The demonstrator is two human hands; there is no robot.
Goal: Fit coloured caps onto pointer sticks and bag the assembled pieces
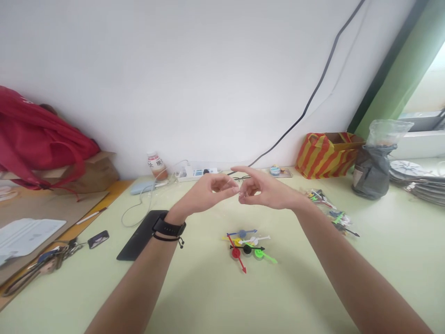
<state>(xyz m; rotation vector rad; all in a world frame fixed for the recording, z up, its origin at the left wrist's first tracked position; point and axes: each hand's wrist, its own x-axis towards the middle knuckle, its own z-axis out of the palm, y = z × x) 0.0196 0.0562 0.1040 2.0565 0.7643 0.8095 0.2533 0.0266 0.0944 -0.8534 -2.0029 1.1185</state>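
My left hand (216, 189) and my right hand (259, 188) are raised above the table, fingertips nearly meeting. Both are closed in a pinch, though the right index finger stretches out to the left. Whatever lies between the fingertips is too small or clear to make out. Below them on the table is a cluster of arrow spinners: a blue one (242, 233), a white one (255, 240), a red one (236, 253), a black one (247, 249) and a green one (259, 253). A yellow one (238, 241) is partly covered by the others.
Bags of coloured spinner parts (339, 218) lie right of my right forearm. Behind stand a striped bag (321, 155), a grey bag (371, 171), a bottle (157, 166) and a power strip (196, 174). A black tablet-like slab (139, 239) and keys (57, 257) lie left.
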